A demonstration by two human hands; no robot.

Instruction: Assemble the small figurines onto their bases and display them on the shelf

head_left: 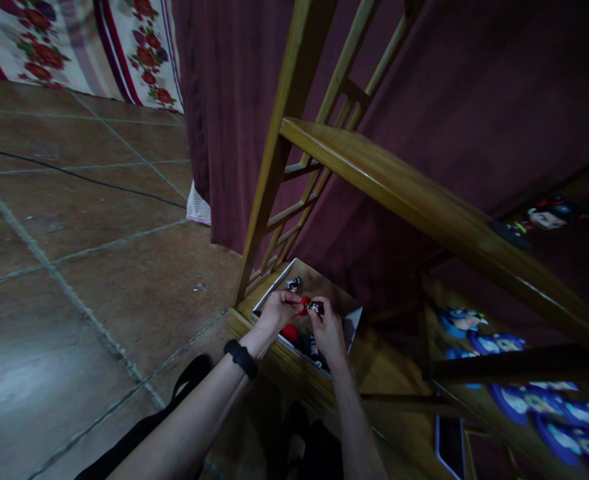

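Observation:
Between my two hands, just above an open cardboard box, is a small figurine (316, 307) in black, white and red. My left hand (280, 312) pinches its red end, and my right hand (328, 327) grips the dark end from the other side. The white-edged box (353, 328) sits on the low wooden shelf board. Inside it lie another small black-and-white figurine (294, 284), a round red piece (289, 333) and some dark pieces (314, 347) partly covered by my right hand. A black band circles my left wrist.
A wooden shelf frame (271, 173) rises behind the box, its upper board (404, 180) slanting across to the right. One figurine (549, 215) stands there; several blue-and-white figures (549, 403) fill the lower right. A purple curtain (234, 120) hangs behind. A dark cable (84, 177) crosses the tiled floor.

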